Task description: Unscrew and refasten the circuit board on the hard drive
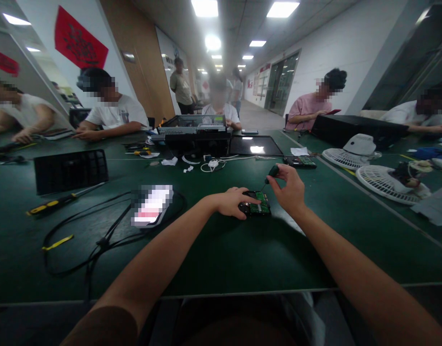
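A small device with a green circuit board (pixel 263 207) lies on the green table (pixel 213 259), near the middle of the view. My left hand (pixel 233 202) rests on its left side, fingers spread over the black part and the board's edge. My right hand (pixel 290 188) is closed around the dark green handle of a screwdriver (pixel 272 173), just above and right of the board. The thin shaft slants down to the board's upper edge; whether the tip sits in a screw is too small to tell.
A lit phone (pixel 153 205), black cables (pixel 102 244) and a yellow-black screwdriver (pixel 56 205) lie left. Beyond are a dark panel (pixel 71 172), an opened metal case (pixel 192 124) and a flat screen (pixel 256 145). White fan parts (pixel 385 185) lie right. Several people sit around the table.
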A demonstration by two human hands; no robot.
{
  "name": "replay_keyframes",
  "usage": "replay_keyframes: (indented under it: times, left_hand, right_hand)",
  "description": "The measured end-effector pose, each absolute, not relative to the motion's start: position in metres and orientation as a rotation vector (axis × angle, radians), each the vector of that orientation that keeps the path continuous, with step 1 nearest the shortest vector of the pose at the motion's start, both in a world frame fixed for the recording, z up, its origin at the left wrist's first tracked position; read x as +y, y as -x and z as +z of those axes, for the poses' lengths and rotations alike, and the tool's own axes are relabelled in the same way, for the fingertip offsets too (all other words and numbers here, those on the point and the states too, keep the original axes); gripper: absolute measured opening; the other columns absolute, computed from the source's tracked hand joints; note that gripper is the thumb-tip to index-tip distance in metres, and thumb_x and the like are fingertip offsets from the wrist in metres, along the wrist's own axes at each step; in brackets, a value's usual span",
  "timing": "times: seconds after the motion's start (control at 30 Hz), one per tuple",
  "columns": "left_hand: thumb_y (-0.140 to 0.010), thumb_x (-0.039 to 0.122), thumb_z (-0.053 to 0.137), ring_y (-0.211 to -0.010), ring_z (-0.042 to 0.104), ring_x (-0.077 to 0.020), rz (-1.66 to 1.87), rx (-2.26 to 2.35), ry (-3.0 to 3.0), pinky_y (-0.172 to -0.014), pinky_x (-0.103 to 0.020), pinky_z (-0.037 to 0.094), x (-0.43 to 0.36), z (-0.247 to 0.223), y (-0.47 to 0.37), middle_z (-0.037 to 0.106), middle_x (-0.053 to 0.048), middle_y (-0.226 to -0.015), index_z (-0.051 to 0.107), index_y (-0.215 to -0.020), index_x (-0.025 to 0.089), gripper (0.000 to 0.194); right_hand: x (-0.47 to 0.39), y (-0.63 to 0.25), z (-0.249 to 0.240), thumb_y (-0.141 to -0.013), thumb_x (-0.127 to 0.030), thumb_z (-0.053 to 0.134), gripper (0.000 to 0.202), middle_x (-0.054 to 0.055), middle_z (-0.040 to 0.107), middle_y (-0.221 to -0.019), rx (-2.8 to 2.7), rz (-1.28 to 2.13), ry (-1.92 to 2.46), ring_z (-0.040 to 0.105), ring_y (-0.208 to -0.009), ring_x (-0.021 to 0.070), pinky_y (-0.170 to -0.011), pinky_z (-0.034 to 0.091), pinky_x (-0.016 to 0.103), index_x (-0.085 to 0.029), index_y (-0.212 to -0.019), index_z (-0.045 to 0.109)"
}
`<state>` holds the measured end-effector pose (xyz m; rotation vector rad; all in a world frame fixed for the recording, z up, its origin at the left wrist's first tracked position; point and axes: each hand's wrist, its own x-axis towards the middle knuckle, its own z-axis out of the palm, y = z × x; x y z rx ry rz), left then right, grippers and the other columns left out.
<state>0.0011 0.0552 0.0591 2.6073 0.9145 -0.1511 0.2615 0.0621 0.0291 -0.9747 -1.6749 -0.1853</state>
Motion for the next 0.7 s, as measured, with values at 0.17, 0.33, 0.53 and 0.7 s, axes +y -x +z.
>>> replay_keyframes:
  times: [0.17, 0.33, 0.53, 0.7]
  left_hand:
    - [-0.088, 0.053, 0.072, -0.158, 0.02, -0.0457, -0.148, 0.913, -2.608, -0.125, -0.063, 0.025, 0.0535, 0.0613, -0.0019, 0.013, -0.001, -0.177, 0.035, -0.163, 0.049, 0.084]
    - [-0.088, 0.054, 0.073, -0.157, 0.023, -0.0462, -0.147, 0.912, -2.614, -0.125, -0.063, 0.025, 0.0538, 0.0617, -0.0015, 0.014, -0.002, -0.177, 0.036, -0.163, 0.048, 0.084]
    - [-0.088, 0.055, 0.071, -0.157, 0.021, -0.0461, -0.158, 0.912, -2.61, -0.125, -0.063, 0.025, 0.054, 0.0623, -0.0007, 0.012, 0.0, -0.177, 0.035, -0.163, 0.049, 0.083]
    - [-0.087, 0.054, 0.072, -0.157, 0.021, -0.0471, -0.149, 0.915, -2.599, -0.125, -0.063, 0.025, 0.053, 0.0624, -0.0002, 0.012, -0.002, -0.177, 0.035, -0.163, 0.048, 0.084]
  right_hand:
    - [0.0607, -0.2603, 0.029, -0.098, -0.037, 0.068, 0.041, 0.013, 0.067, -0.131, -1.717, -0.155, 0.957, 0.074, -0.103, 0.027, -0.089, 0.067, 0.051, -0.026, -0.134, 0.054]
    - [0.0578, -0.2603, 0.0296, -0.099, -0.035, 0.067, 0.038, 0.013, 0.066, -0.128, -1.756, -0.238, 0.973, 0.073, -0.096, 0.0256, -0.087, 0.066, 0.052, -0.026, -0.134, 0.053]
    - [0.0582, -0.2612, 0.029, -0.1, -0.033, 0.063, 0.042, 0.013, 0.064, -0.13, -1.762, -0.236, 0.99, 0.071, -0.097, 0.0259, -0.084, 0.067, 0.051, -0.028, -0.139, 0.051]
    - [0.0556, -0.2603, 0.0322, -0.101, -0.032, 0.06, 0.04, 0.015, 0.06, -0.136, -1.77, -0.267, 0.965, 0.07, -0.099, 0.0263, -0.08, 0.067, 0.048, -0.027, -0.139, 0.05]
